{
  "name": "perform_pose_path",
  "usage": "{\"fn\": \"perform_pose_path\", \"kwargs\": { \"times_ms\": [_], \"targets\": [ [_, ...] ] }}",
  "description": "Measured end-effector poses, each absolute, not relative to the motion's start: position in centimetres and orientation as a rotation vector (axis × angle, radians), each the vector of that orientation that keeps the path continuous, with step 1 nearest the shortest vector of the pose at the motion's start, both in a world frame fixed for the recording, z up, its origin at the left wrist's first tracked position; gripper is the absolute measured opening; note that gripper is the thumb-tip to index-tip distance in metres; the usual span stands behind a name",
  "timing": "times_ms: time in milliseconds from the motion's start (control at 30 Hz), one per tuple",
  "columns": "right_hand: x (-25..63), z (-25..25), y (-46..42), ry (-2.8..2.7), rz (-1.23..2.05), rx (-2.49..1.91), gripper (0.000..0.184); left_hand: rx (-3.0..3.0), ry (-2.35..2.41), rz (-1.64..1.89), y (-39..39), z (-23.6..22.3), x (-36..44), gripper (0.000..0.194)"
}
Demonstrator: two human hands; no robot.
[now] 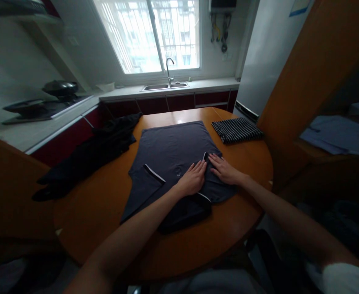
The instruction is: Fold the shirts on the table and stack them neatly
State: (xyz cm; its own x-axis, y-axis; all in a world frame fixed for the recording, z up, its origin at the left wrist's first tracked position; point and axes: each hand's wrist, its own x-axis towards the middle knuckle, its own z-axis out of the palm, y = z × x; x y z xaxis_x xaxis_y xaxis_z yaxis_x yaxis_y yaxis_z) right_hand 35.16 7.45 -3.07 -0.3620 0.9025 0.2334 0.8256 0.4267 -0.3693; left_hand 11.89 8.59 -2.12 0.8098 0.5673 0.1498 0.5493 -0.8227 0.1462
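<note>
A dark grey-blue shirt (pixel 173 143) lies spread on the round wooden table, its hem toward the window. Its dark collar (pixel 185 212) with a white edge is nearest me. The left sleeve is folded inward, and its white-striped cuff (pixel 155 173) rests on the body of the shirt. My left hand (pixel 194 177) lies flat on the cloth, fingers stretched out, right of a small round mark. Beside it, my right hand (pixel 224 168) presses flat near the shirt's right side. Between my fingertips shows the other white-edged cuff (pixel 205 156).
A folded black-and-white striped garment (pixel 237 130) sits at the table's (pixel 247 163) back right. Dark clothes (pixel 96 151) are heaped along its left edge. Beyond are a sink (pixel 156 87) with a faucet, a stove with pans (pixel 60 87), and a fridge (pixel 268 53) at the right.
</note>
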Motion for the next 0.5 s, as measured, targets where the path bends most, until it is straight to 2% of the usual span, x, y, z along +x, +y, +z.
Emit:
{"fn": "perform_pose_path", "kwargs": {
  "times_ms": [200,367,500],
  "targets": [
    [38.6,-3.7,-0.9,-2.422,0.171,-1.659,0.067,2.924,0.922,0.221,8.5,-1.8,12.1,0.06],
    [42.5,-4.3,-4.2,-2.275,0.117,-1.842,0.061,2.896,0.958,0.162,8.5,-1.4,12.2,0.06],
    [43.0,-4.6,-4.8,-2.016,0.125,-1.83,0.058,2.851,0.927,0.222,8.6,-1.7,12.1,0.059]
  ]
}}
